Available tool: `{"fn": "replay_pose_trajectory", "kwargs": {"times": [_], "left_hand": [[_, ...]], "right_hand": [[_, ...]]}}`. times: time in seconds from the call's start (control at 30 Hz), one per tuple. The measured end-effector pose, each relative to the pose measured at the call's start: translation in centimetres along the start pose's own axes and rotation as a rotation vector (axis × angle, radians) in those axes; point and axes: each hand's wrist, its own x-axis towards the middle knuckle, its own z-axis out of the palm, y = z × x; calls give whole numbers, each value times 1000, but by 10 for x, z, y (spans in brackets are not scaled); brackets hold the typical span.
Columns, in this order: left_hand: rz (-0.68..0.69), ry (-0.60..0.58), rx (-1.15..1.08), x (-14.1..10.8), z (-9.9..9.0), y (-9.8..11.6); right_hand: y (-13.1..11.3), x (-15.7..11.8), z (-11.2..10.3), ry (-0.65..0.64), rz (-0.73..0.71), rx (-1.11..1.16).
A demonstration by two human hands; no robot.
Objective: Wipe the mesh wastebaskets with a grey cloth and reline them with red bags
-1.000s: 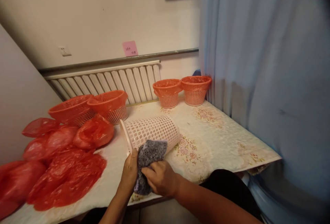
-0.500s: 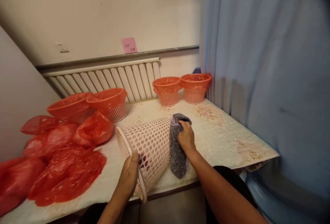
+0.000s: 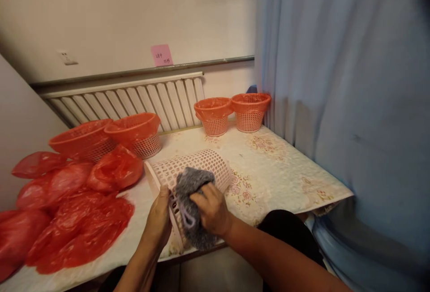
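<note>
A pale pink perforated plastic basket [image 3: 215,162] lies on its side at the table's front edge, its open rim toward the left. My left hand [image 3: 160,216] grips that rim, thumb outside and the other fingers hidden within the basket. In my right hand [image 3: 213,209] a grey fuzzy cleaning cloth [image 3: 195,180] with a lilac loop is bunched and pressed against the basket's side near the rim. The cloth covers part of the holes.
Two baskets lined with red bags [image 3: 215,113] stand at the back right, beside a blue curtain [image 3: 302,59]. Two more lined baskets [image 3: 134,133] lean at the back left. Crumpled red plastic bags [image 3: 80,225] cover the left of the flowered tablecloth [image 3: 278,180]. A radiator [image 3: 151,101] is behind.
My right hand has carried the cloth left, from the basket's base end to its side near the rim. My left hand still holds the rim. The view has shifted slightly.
</note>
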Motion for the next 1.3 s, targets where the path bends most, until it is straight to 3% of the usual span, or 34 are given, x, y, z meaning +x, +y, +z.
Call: {"fn": "replay_pose_trajectory", "kwargs": {"times": [0.13, 0.33, 0.47, 0.63, 0.73, 0.9, 1.17, 1.3], "left_hand": [[-1, -32, 13, 1, 0, -10], [67, -77, 264, -8, -17, -43], [113, -147, 383, -15, -26, -57], [122, -209, 404, -17, -33, -51], [88, -179, 315, -19, -34, -41], [21, -114, 260, -18, -33, -34], [150, -179, 322, -9, -39, -45], [235, -104, 284, -8, -37, -44]], "right_hand": [[42, 9, -3, 75, 264, 41], [86, 10, -1, 180, 533, -24], [105, 9, 4, 271, 675, -70], [111, 14, 5, 323, 739, -92], [105, 19, 0, 306, 682, -85], [81, 25, -9, 211, 432, 29], [-4, 37, -11, -21, 83, 181], [-44, 35, -3, -57, 97, 193]]}}
